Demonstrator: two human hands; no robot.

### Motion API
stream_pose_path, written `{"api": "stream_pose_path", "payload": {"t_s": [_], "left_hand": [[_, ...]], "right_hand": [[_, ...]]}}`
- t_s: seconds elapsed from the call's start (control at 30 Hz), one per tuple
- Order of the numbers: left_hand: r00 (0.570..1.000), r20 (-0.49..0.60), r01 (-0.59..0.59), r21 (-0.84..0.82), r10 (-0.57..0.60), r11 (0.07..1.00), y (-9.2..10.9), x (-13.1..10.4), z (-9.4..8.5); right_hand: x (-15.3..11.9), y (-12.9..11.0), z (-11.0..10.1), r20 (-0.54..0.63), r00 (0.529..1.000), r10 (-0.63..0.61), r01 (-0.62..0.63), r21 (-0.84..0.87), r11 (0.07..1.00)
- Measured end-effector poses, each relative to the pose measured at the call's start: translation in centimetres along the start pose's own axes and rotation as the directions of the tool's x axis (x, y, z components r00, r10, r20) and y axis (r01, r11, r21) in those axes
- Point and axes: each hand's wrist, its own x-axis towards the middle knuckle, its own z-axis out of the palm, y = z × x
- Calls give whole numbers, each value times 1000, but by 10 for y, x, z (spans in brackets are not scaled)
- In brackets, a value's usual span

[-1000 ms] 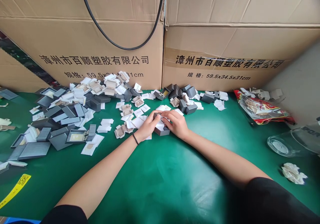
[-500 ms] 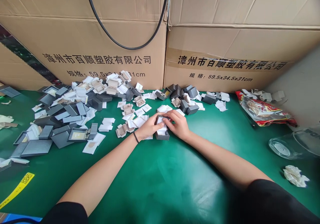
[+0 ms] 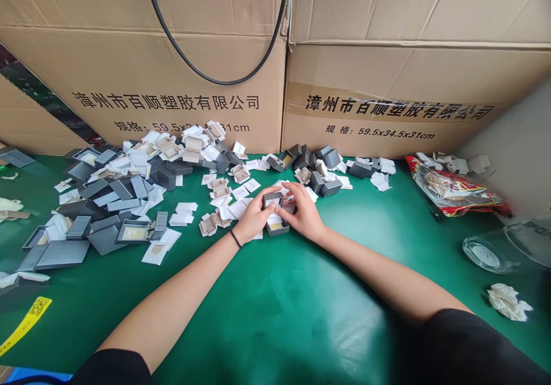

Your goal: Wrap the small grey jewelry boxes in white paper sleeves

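Hands [image 3: 253,218] hold 1 open grey box [image 3: 279,230], seemingly lined white.

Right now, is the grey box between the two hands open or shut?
Open. The grey box shows its white and yellowish inside between the left hand and the right hand; no lid covers its near end.

I see a yellowish patch [image 3: 275,226] at the near end of the grey box [image 3: 278,231], where half a second ago only white showed. The right hand [image 3: 307,217] has spread its thumb and forefinger wider apart over the box.
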Motion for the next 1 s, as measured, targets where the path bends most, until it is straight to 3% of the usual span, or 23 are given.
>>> {"api": "stream_pose_path", "payload": {"t_s": [0.27,0.4,0.53,0.63,0.73,0.87,1.0], "left_hand": [[999,-16,51,-42,-52,998,2,-1,1],[994,5,110,-148,-110,983,2,-1,1],[987,54,162,-278,-153,947,4,-1,1],[984,55,176,-419,-168,891,7,-1,-1],[986,-45,110,-537,-159,836,10,0,-4],[951,-211,54,-605,-225,794,12,3,-9],[927,-228,70,-674,-297,736,11,6,-12]], "right_hand": [[4,4,-4,125,990,-61,55,54,997],[2,4,-2,152,988,-13,6,53,999],[2,6,-2,109,994,7,-12,45,999],[3,9,-6,-31,997,67,-66,14,998],[4,11,-9,-130,988,85,-96,-84,992],[5,8,-9,-4,999,-33,31,-261,965],[5,14,-6,48,999,-1,21,-404,914]]}}
